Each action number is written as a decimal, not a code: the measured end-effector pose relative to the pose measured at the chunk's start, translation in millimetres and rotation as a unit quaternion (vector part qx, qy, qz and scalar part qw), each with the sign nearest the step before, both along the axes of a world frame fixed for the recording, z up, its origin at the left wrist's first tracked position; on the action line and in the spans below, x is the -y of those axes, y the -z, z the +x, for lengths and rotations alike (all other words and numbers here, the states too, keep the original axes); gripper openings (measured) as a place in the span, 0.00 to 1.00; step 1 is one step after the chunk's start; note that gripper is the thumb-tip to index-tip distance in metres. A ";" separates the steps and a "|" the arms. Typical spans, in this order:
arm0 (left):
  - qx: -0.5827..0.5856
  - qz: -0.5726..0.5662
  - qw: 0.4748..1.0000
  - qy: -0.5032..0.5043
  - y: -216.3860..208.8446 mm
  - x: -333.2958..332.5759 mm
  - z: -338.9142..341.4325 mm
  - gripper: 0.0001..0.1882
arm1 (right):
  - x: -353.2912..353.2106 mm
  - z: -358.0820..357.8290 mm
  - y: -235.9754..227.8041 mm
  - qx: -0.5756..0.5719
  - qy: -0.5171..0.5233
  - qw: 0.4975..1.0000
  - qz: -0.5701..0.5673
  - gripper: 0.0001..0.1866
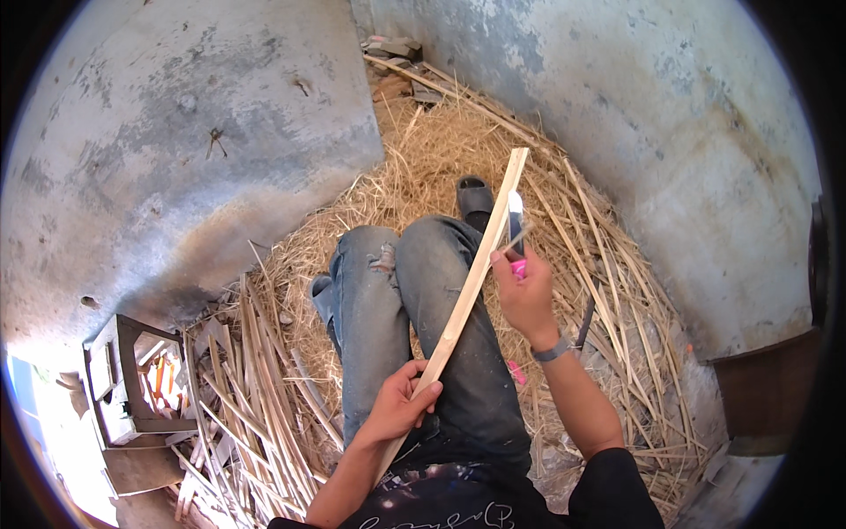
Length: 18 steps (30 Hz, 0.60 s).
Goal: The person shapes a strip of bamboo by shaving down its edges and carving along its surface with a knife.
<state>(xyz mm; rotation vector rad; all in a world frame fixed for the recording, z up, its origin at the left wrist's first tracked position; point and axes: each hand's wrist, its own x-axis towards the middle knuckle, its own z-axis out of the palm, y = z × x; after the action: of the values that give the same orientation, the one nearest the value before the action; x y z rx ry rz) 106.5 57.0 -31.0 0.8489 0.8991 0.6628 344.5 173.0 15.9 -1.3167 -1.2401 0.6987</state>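
A long pale bamboo strip (477,275) slants across my thighs, its near end against my lap and its far end past my right knee. My left hand (407,401) is wrapped round its lower part, thumb on top. In my right hand (527,295) is a knife (515,220) with a pink handle, its shiny blade pointing away from me beside the strip's right edge. A thin curled shaving (522,236) shows by the blade, close to my right fingers. Whether the cutting edge touches the strip, I cannot tell.
Straw-like shavings (423,159) cover the floor round my legs. Long split strips lie in piles at the left (256,414) and along the right wall (608,291). A wooden frame stool (132,379) stands at the left. Grey walls curve close on both sides.
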 end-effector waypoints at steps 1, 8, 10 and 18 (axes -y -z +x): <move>0.002 0.002 1.000 0.000 -1.2 -0.9 3.8 0.22 | 3.4 1.7 4.6 0.002 0.000 1.000 0.002 0.12; -0.043 0.009 0.998 -0.041 -8.6 -6.5 12.4 0.21 | 65.2 -8.9 26.3 0.256 -0.077 0.941 0.207 0.07; -0.030 0.015 0.998 -0.047 -8.5 -8.1 19.7 0.21 | 103.7 -16.8 15.1 0.186 -0.122 0.962 0.159 0.07; -0.047 0.019 0.999 -0.017 -6.2 -4.5 -0.7 0.22 | 71.3 68.6 -14.7 0.251 0.034 0.952 -0.169 0.14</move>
<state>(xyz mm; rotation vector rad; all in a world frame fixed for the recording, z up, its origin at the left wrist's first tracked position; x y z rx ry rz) 105.8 61.5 -24.9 0.9060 0.9911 0.6747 413.1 101.7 30.6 -1.8941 -1.5113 0.5567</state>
